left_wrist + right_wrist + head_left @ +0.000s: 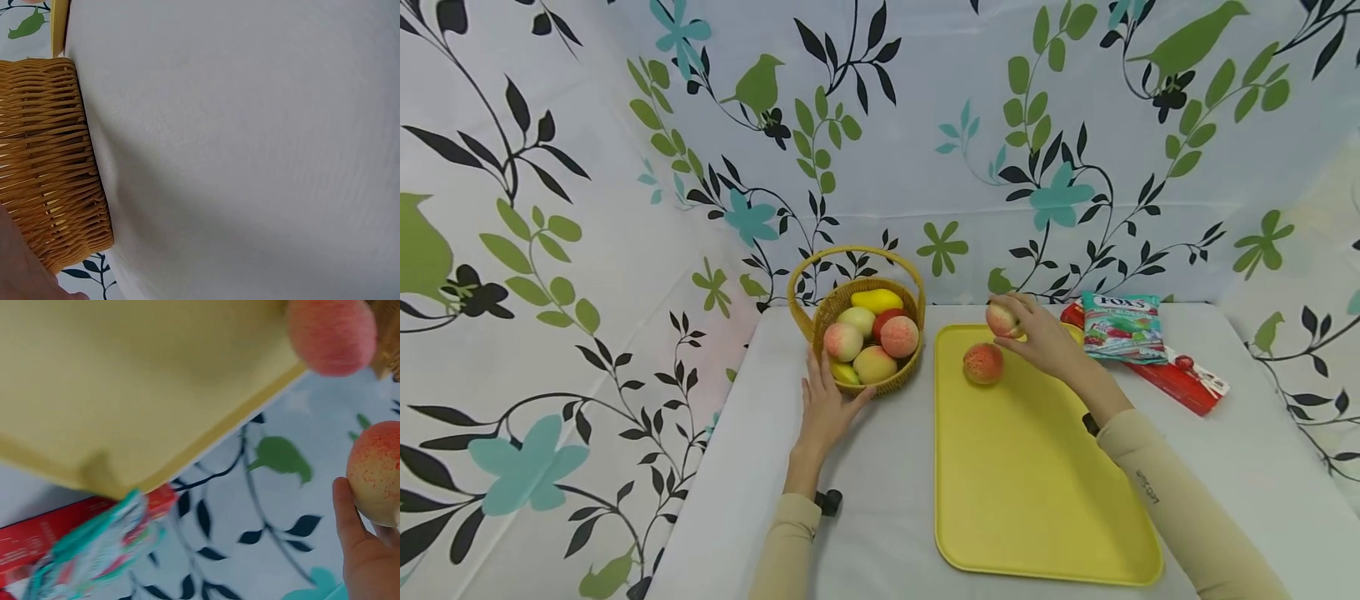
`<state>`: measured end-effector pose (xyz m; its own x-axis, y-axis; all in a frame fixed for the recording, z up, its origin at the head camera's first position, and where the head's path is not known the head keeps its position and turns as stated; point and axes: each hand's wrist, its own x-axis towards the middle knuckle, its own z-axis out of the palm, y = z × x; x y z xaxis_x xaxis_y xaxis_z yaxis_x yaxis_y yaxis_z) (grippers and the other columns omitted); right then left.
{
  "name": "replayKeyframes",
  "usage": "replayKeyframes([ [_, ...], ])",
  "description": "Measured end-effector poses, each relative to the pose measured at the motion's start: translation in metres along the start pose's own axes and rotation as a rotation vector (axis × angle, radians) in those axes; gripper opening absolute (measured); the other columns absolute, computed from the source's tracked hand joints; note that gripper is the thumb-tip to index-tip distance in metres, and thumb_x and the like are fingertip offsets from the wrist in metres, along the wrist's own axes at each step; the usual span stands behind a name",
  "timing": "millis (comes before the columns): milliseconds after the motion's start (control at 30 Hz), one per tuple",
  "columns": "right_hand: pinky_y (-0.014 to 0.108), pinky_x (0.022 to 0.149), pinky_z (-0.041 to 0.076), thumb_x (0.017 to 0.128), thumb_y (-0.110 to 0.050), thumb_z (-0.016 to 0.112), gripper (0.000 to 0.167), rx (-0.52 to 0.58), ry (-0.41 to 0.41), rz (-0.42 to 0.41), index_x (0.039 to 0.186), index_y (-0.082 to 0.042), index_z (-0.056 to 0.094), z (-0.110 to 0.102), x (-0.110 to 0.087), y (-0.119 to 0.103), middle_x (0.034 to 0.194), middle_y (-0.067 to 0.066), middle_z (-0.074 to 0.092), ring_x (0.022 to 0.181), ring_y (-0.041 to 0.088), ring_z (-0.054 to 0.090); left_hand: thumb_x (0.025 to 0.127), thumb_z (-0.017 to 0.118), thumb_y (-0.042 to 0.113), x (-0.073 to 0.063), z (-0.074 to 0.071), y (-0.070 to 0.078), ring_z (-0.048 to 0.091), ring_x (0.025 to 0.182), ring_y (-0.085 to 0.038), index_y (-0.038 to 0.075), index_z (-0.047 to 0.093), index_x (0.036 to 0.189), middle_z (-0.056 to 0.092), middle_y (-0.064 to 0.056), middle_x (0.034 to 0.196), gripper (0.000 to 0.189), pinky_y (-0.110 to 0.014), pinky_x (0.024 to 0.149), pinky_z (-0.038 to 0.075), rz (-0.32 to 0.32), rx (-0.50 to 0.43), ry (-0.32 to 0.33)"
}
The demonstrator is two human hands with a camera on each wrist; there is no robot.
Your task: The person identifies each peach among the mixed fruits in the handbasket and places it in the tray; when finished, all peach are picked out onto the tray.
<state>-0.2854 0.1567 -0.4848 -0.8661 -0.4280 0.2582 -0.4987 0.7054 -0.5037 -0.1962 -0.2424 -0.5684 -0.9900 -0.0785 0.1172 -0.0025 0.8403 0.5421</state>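
Note:
My right hand (1036, 333) grips a pale pink-yellow peach (1004, 320) over the far end of the yellow tray (1037, 483). In the right wrist view the held peach (378, 469) shows red speckles, with fingers along its side. A redder peach (982, 364) rests on the tray just left of that hand. My left hand (829, 408) lies against the near side of the wicker basket (891, 383), fingers spread along its wall. Inside the basket are several fruits, among them a peach (843, 342) and a yellow fruit (877, 301). The left wrist view shows the basket's woven wall (50, 156).
Right of the tray's far corner lies a teal candy bag (1122, 327) on top of a red package (1180, 387). The basket's tall handle (857, 249) arches above the fruit. A patterned cloth (880, 167) hangs behind the white table (880, 500).

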Motion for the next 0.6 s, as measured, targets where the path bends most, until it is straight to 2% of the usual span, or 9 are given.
replayKeyframes([
  [133, 0.064, 0.092, 0.055, 0.091, -0.022, 0.079, 0.071, -0.054, 0.011, 0.03, 0.153, -0.019, 0.045, -0.006, -0.02, 0.025, 0.149, 0.021, 0.046, 0.117, 0.044, 0.061, 0.09, 0.062, 0.071, 0.0, 0.002, 0.0, -0.006, 0.162, -0.034, 0.01, -0.007, 0.165, -0.028, -0.01, 0.17, 0.12, -0.064, 0.128, 0.006, -0.005, -0.007, -0.001],
  [300, 0.063, 0.085, 0.055, 0.09, -0.02, 0.08, 0.067, -0.142, -0.031, 0.068, 0.15, -0.018, 0.05, -0.004, -0.038, 0.042, 0.142, 0.023, 0.05, 0.109, 0.045, 0.061, 0.09, 0.065, 0.067, -0.002, 0.0, -0.003, -0.005, 0.162, -0.037, 0.008, -0.005, 0.165, -0.024, -0.016, 0.171, 0.12, -0.066, 0.128, 0.007, -0.012, -0.019, -0.002],
  [467, 0.067, 0.091, 0.05, 0.089, -0.017, 0.079, 0.062, -0.27, -0.06, 0.114, 0.146, -0.017, 0.055, 0.0, -0.052, 0.058, 0.143, 0.029, 0.05, 0.11, 0.053, 0.057, 0.09, 0.066, 0.066, -0.001, -0.001, -0.001, -0.008, 0.162, -0.036, 0.007, -0.006, 0.165, -0.028, -0.013, 0.17, 0.12, -0.065, 0.128, 0.004, -0.008, -0.039, -0.013],
  [600, 0.064, 0.093, 0.048, 0.088, -0.017, 0.079, 0.058, -0.364, -0.023, 0.079, 0.143, -0.016, 0.059, 0.005, -0.059, 0.068, 0.142, 0.031, 0.053, 0.108, 0.054, 0.057, 0.09, 0.064, 0.069, 0.001, 0.0, 0.001, -0.011, 0.162, -0.034, 0.009, -0.009, 0.165, -0.032, -0.008, 0.169, 0.12, -0.063, 0.129, 0.002, -0.009, -0.051, -0.028],
])
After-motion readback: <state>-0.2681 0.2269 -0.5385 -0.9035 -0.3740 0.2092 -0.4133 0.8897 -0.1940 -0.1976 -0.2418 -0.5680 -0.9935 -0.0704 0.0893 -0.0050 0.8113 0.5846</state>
